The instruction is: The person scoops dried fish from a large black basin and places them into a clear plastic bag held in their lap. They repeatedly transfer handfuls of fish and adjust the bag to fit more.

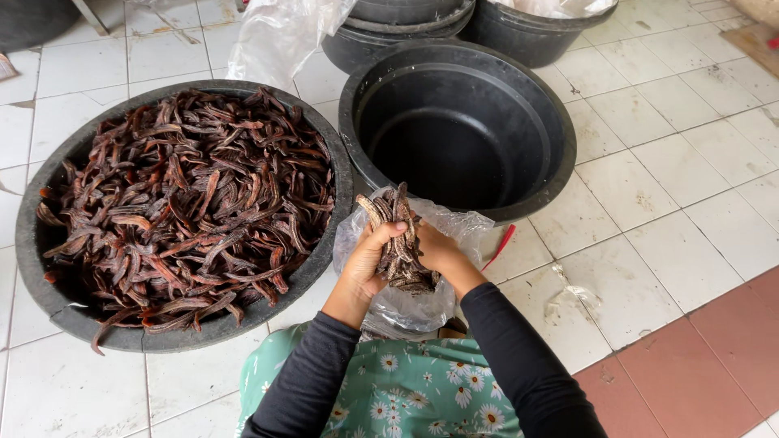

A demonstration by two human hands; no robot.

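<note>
A bundle of dark brown dried pods point(399, 242) stands upright between both hands, over a clear plastic bag point(454, 227) that lies open beneath them. My left hand point(369, 261) grips the bundle from the left. From the right, my right hand point(436, 250) closes around the same bundle. To the left sits a wide black basin point(49, 300) heaped with many more of the same dried pods point(191, 203).
An empty black tub point(560, 122) stands just beyond the hands. More black tubs point(535, 36) and a loose plastic sheet point(276, 36) sit at the back. A red stick point(501, 245) lies on the white tiled floor point(665, 186); red tiles point(698, 365) begin at lower right.
</note>
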